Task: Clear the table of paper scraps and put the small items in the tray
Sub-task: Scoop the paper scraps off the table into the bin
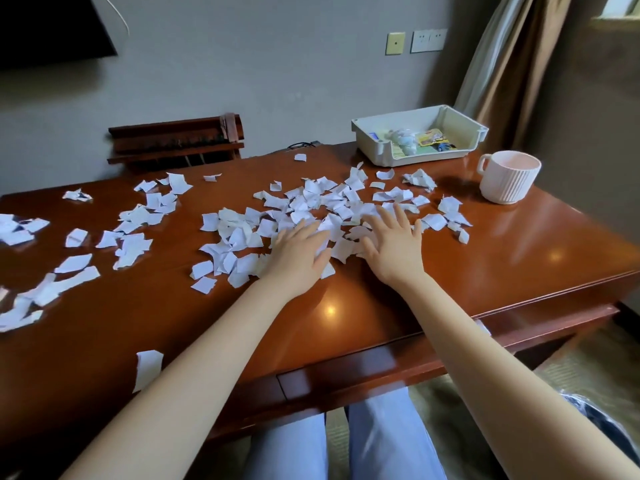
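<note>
Torn white paper scraps [311, 206] lie all over the brown wooden table [346, 327], thickest in the middle, with more at the far left [20, 230]. My left hand [299, 252] and my right hand [393, 245] rest flat on the middle pile, fingers spread, side by side, holding nothing. A white plastic tray [474, 133] stands at the back right of the table. Inside it lie small items, among them a yellow packet [431, 138] and a crumpled clear wrapper [401, 136].
A pale pink ribbed mug [507, 178] stands right of the scraps, near the table's right edge. A dark wooden rack [176, 142] sits behind the table by the wall. One scrap [148, 368] lies near the front edge. A curtain [502, 64] hangs at right.
</note>
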The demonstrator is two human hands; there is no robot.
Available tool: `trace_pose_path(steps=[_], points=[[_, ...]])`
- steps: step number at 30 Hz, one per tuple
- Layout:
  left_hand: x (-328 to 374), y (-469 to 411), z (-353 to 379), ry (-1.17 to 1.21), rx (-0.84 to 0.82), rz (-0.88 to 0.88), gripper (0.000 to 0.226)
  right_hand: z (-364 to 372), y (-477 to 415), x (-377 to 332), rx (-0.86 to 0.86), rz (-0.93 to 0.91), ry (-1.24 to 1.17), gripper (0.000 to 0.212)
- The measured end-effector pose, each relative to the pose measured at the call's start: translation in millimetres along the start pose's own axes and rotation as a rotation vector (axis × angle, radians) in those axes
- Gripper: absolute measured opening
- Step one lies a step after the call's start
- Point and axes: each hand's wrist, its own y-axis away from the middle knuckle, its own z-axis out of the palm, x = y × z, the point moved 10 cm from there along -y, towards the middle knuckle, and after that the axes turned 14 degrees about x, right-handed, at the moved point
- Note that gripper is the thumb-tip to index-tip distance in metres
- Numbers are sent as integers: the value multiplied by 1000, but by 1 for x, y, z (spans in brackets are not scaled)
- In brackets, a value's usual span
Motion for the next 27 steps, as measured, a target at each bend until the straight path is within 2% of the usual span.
trace_pose_path(steps=[3, 6, 12, 15, 19, 27], points=[[-15, 8, -23, 7, 45, -50, 44, -10, 10, -21, 44, -53, -107, 44], [-39, 26, -50, 3, 78, -118, 43, -16, 27, -58, -2, -136, -209, 56], [-107, 101, -93, -76, 33, -305, 45, -9, 61, -134, -108, -335, -314, 46], [-141, 144, -103, -81, 3, -406, 50, 7, 70, -159, -169, -358, -302, 50], [-163, 183, -89, -105, -134, -468, 63, 26, 76, -192, -225, -393, -260, 56], [-182, 166, -71, -206, -154, -448, 63, 55, 61, -226, -263, -419, -169, 60]])
